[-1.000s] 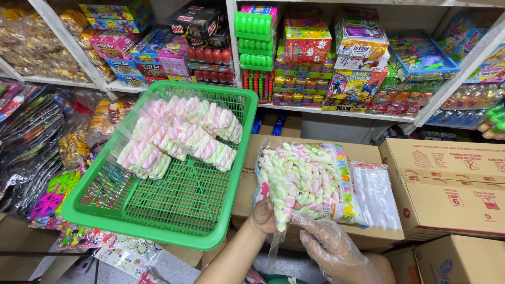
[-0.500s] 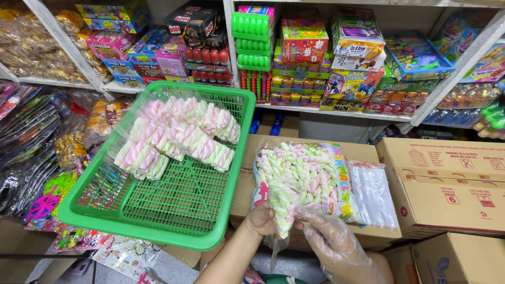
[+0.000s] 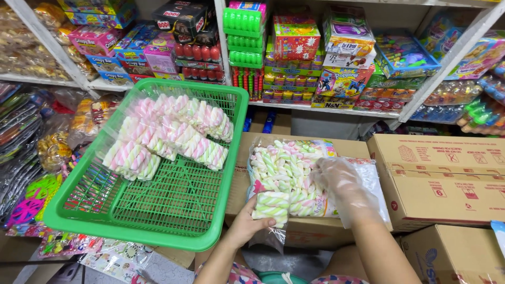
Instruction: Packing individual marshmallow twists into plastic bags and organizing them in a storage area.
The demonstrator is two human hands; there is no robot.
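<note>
My left hand (image 3: 246, 223) grips a small clear packet of twisted pastel marshmallows (image 3: 271, 206) by its lower end. In a thin clear glove, my right hand (image 3: 343, 185) rests on a large open bag of the same marshmallows (image 3: 286, 167), which lies on a cardboard box (image 3: 305, 231). To the left stands a green plastic basket (image 3: 158, 231), tilted, with several filled marshmallow packets (image 3: 167, 134) lying in its far half.
Cardboard boxes (image 3: 447, 179) are stacked at right. Shelves (image 3: 326, 109) behind carry colourful boxed sweets and toys. Hanging candy bags and toy packs (image 3: 31, 158) crowd the left side. Printed packets (image 3: 105, 260) lie under the basket.
My right hand has moved up from below the small packet onto the big bag. The small packet now sits lower, held only by my left hand.
</note>
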